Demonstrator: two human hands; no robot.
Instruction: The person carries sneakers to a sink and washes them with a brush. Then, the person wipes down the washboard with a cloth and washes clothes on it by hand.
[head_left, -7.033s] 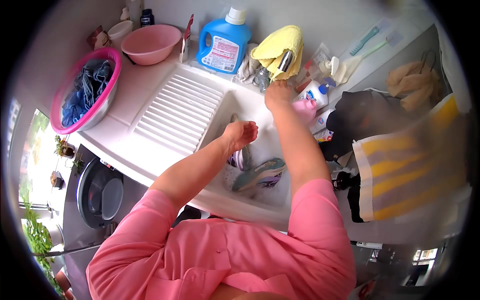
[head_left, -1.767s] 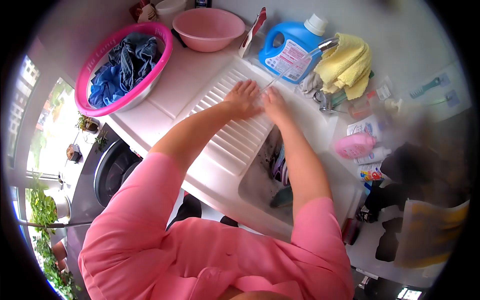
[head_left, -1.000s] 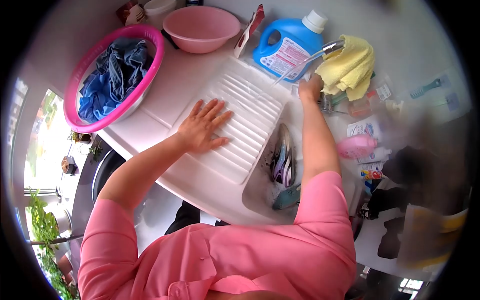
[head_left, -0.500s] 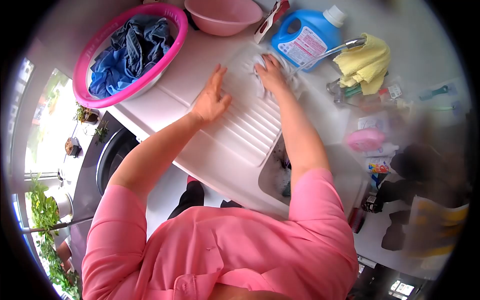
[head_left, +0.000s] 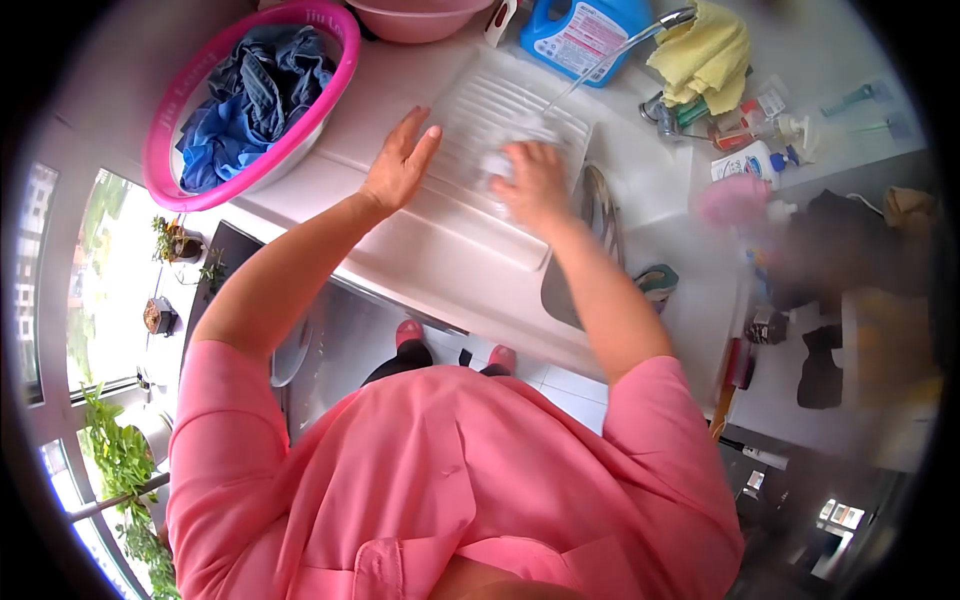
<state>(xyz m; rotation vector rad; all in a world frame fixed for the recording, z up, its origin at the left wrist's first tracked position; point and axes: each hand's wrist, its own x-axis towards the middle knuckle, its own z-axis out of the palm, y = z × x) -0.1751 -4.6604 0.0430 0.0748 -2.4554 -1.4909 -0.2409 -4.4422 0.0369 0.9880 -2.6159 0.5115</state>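
Right hand [head_left: 535, 185] flattened over white cloth [head_left: 515, 150] on ridged washboard [head_left: 500, 170]; left hand [head_left: 400, 168] open, raised beside it.

R hand [head_left: 537, 187] presses white cloth [head_left: 508, 160] on ribbed washboard [head_left: 490, 215].

I've got a pink-rimmed plastic basin [head_left: 156, 130] of blue clothes [head_left: 225, 145] on my white counter [head_left: 390, 78], left end, blue detergent jug [head_left: 590, 38] near the far edge.
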